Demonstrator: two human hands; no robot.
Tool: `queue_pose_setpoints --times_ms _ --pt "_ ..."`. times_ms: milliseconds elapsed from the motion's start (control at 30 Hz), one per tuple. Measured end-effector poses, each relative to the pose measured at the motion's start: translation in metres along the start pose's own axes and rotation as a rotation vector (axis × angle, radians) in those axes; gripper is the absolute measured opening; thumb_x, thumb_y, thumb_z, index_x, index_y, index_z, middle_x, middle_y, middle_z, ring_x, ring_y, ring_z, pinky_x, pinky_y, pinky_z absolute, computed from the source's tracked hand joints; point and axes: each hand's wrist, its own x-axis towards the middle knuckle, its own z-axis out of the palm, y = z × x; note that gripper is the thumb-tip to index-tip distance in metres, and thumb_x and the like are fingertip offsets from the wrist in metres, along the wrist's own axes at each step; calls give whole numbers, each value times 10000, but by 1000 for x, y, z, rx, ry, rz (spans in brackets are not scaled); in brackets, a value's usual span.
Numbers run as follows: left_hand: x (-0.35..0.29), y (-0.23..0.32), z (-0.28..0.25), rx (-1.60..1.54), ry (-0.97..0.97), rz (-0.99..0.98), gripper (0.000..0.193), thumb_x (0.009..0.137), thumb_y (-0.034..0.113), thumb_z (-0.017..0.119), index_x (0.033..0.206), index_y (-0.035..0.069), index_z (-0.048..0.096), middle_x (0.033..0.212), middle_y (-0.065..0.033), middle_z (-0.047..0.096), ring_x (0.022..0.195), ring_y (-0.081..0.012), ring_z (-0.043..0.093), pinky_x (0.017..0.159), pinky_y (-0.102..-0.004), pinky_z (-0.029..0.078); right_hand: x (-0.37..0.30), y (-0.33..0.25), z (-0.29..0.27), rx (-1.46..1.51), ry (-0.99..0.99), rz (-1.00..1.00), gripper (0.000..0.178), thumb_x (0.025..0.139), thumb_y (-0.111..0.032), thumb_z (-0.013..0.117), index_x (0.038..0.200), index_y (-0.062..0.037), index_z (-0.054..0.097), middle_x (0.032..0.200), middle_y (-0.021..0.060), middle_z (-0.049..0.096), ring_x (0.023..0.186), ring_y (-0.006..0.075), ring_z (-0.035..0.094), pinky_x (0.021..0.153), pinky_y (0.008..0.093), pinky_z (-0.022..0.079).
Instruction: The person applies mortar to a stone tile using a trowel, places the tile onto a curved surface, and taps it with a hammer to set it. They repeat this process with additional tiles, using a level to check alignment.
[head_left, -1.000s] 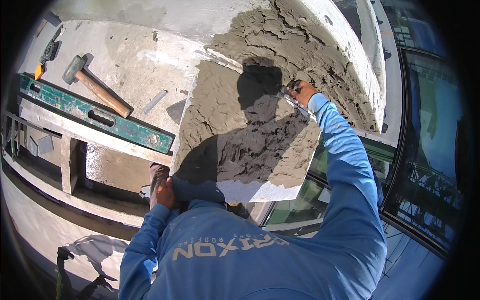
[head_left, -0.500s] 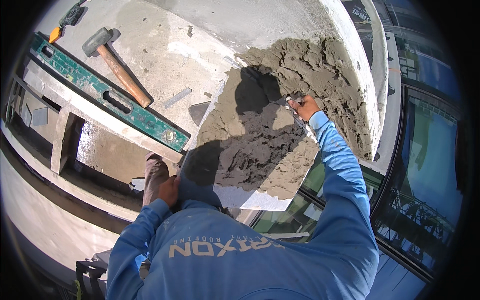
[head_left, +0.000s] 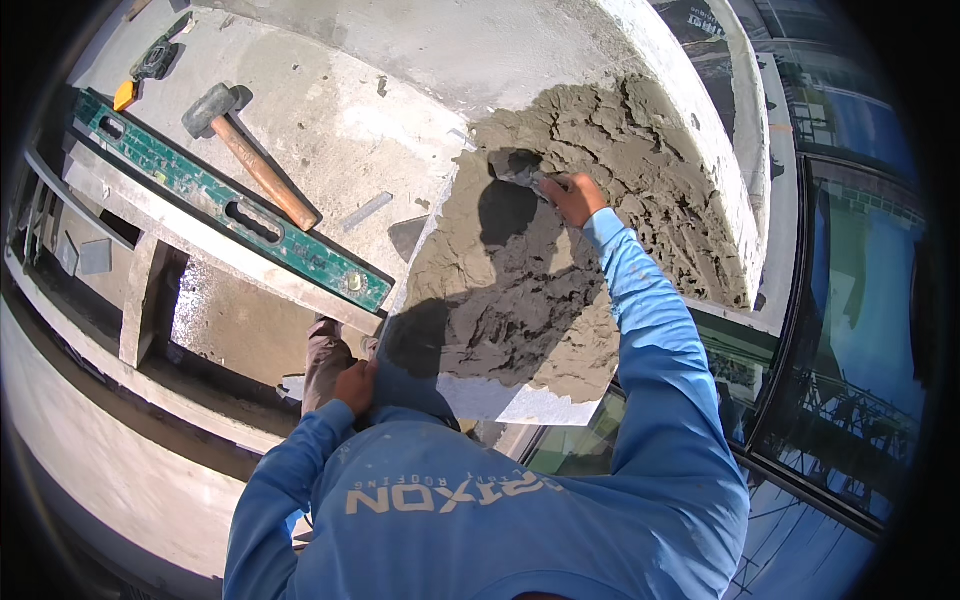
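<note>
A large flat slab [head_left: 520, 405] lies in front of me, most of its face coated with rough grey mortar [head_left: 500, 310]. My right hand [head_left: 577, 200] is closed round the handle of a trowel [head_left: 517, 172]. The trowel's blade is over the mortar near the slab's far edge, partly in my shadow. At the slab's near left edge, my left hand [head_left: 355, 386] is curled, its fingers partly hidden, and appears to grip that edge. More mortar [head_left: 650, 180] covers the concrete beyond the slab, up to the low white wall [head_left: 730, 190].
On the left ledge lie a green spirit level [head_left: 235, 205], a wooden-handled mallet [head_left: 250, 160] and a tape measure [head_left: 155, 60]. A thin grey strip [head_left: 367, 211] lies nearer the slab. Below the level is a framed opening [head_left: 225, 320]. Glass panels [head_left: 850, 340] stand at the right.
My right hand has moved left and slightly away from me with the trowel, whose blade now shows more clearly. My left hand stays at the slab's edge. The view has shifted slightly.
</note>
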Motion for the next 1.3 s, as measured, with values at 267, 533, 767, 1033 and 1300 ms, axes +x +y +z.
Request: queue_pose_setpoints --times_ms 267,533,767,1033,1300 --pt "8 -7 -8 60 -18 73 546 998 510 446 897 14 650 906 -262 668 914 -450 637 807 -510 474 -62 19 40 370 274 -117 462 924 -401 690 1067 38 697 695 74 641 608 158 606 599 315 500" --pt "24 -5 -29 137 -127 194 461 990 422 499 1041 -4 669 1009 -249 677 992 -434 632 872 -465 480 -297 13 3 896 492 -90 423 889 -162 752 1159 72 525 894 101 670 654 102 571 587 272 475" --pt "38 0 -38 300 -269 282 491 1003 391 452 935 -51 653 861 -233 690 814 -341 670 757 -443 500 -426 16 60 743 911 -313 442 1005 -264 470 1243 105 515 754 136 622 609 184 556 568 307 435" --pt "48 -6 -39 235 -335 272 487 1008 382 452 903 -51 647 799 -198 679 741 -298 655 720 -429 504 -380 17 245 1240 374 500 428 1000 -419 553 886 -6 556 546 20 492 408 79 429 389 286 343" --pt "46 -21 -31 203 -303 170 456 991 399 488 977 -25 656 940 -255 671 915 -404 635 824 -467 486 -301 54 115 352 479 226 325 943 -290 593 947 33 568 657 252 565 690 454 609 624 487 478"
